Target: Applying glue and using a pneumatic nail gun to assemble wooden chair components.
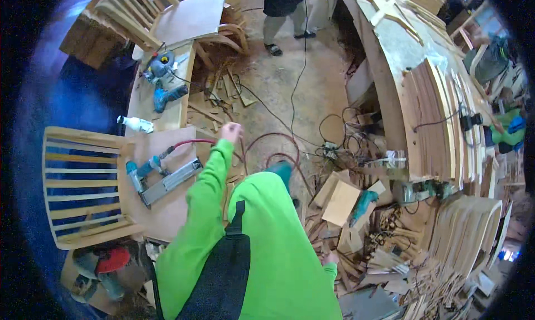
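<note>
My left hand hangs forward over the floor, its fingers loosely curled with nothing visible in them. Close to it runs a red air hose, which leads to a teal and grey nail gun lying on the seat of a wooden chair. Low at my right side, part of my right hand shows beyond the green sleeve; its fingers are too hidden to read. Wood scraps and a teal power tool lie nearest to that hand.
A teal drill, a round sander-like tool and a white bottle rest at left. Cords and hose loops cross the floor. Stacked boards stand by the right workbench. Ahead stands another person.
</note>
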{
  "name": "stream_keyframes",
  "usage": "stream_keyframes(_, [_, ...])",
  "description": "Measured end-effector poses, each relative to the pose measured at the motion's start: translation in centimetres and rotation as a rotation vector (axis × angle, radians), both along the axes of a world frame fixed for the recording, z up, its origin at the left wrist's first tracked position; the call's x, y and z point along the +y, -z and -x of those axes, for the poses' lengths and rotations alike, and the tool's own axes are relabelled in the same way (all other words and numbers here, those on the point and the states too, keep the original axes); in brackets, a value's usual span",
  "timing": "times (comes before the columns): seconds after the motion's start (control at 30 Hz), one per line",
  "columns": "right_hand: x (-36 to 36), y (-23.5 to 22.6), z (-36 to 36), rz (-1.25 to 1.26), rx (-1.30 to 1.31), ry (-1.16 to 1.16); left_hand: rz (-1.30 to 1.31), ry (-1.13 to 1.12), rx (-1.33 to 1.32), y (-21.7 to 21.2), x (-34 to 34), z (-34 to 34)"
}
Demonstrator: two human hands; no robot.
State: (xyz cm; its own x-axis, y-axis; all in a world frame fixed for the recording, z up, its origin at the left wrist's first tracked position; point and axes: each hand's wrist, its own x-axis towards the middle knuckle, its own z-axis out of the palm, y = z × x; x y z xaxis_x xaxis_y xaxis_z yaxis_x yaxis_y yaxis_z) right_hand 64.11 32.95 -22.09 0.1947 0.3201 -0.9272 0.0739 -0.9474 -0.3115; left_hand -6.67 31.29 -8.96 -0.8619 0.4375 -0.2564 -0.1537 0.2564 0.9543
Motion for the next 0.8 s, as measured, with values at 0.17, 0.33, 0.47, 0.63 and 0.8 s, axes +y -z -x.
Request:
stream_keyframes(0.17, [6.9,0.0,10.4,-0.156,0.308,0.011,-0.099,-0.347,0.003,-0.7,-3.7,13.4])
stream_keyframes(0.33, [8.9,-1.4,23.2,-0.304,0.156,-0.457,0.533,-0.198,0.547,-1.7,-3.2,24.9])
stream_keyframes(0.47, [10.3,-6.3,32.9,-0.606,-0.077,-1.045,0.668,-0.181,0.633,-5.0,-2.4,32.3])
stream_keyframes(0.63, [13.0,-4.4,36.1,-0.584,-0.039,-1.038,0.79,-0.184,0.713,-1.5,-0.4,43.7])
stream_keyframes(0.8, [15.5,-6.8,40.6,-0.572,-0.13,-0.921,0.99,-0.027,0.843,-3.5,2.1,45.5])
